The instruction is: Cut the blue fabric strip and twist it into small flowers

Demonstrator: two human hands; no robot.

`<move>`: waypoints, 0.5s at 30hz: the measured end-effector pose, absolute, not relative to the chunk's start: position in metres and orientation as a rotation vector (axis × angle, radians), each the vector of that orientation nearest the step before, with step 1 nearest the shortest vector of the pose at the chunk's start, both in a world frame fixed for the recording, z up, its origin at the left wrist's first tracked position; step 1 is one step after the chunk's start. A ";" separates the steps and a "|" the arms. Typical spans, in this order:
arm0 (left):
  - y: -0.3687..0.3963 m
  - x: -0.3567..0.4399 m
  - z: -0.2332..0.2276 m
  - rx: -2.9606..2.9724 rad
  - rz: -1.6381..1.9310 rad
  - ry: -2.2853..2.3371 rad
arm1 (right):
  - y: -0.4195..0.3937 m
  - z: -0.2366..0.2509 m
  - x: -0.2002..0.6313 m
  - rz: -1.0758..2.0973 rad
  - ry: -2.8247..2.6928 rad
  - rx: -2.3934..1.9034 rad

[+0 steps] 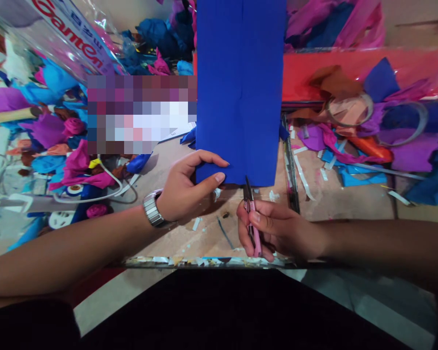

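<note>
A long sheet of deep blue paper (241, 116) runs away from me, with a lengthwise crease near its middle. My left hand (191, 182), with a metal watch on the wrist, grips the sheet's near left corner; thumb and index finger show on top of the paper. In my right hand (264, 226) is a pair of small scissors (254, 228) with pink handles and dark blades. The blades point away from me, nearly together, and their tips overlap the near edge of the blue paper right of its middle.
Crumpled coloured paper scraps (54, 131) pile up at the left, beside a white cable. At the right lie tape rings (421, 124), more scraps and a red wrapped pack (368, 73). A printed plastic bag (76, 39) stands at the back left. The worktable's edge (204, 261) is close to me.
</note>
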State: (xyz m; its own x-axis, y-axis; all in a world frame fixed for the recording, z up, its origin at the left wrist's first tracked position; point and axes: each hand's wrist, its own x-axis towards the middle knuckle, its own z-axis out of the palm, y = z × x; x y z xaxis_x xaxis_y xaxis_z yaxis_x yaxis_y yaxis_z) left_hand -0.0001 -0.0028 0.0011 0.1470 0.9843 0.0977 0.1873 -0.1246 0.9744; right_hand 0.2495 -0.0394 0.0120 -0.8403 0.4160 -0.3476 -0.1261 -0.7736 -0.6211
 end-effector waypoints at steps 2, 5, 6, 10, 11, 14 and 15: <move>-0.003 -0.001 0.000 1.496 1.080 1.185 | -0.039 0.013 0.249 2.614 -0.870 -0.700; -0.003 -0.002 -0.001 1.495 1.081 1.183 | -0.039 0.012 0.250 2.614 -0.874 -0.692; -0.003 -0.001 0.000 1.498 1.085 1.182 | -0.039 0.012 0.250 2.613 -0.874 -0.684; -0.003 0.000 0.003 1.506 1.085 1.185 | -0.040 0.009 0.250 2.620 -0.857 -0.642; -0.002 0.000 0.004 1.510 1.085 1.188 | -0.040 0.009 0.250 2.622 -0.850 -0.637; -0.002 0.000 0.006 1.521 1.080 1.205 | -0.040 0.009 0.250 2.618 -0.838 -0.639; -0.002 0.000 0.006 1.521 1.077 1.212 | -0.040 0.010 0.250 2.613 -0.840 -0.646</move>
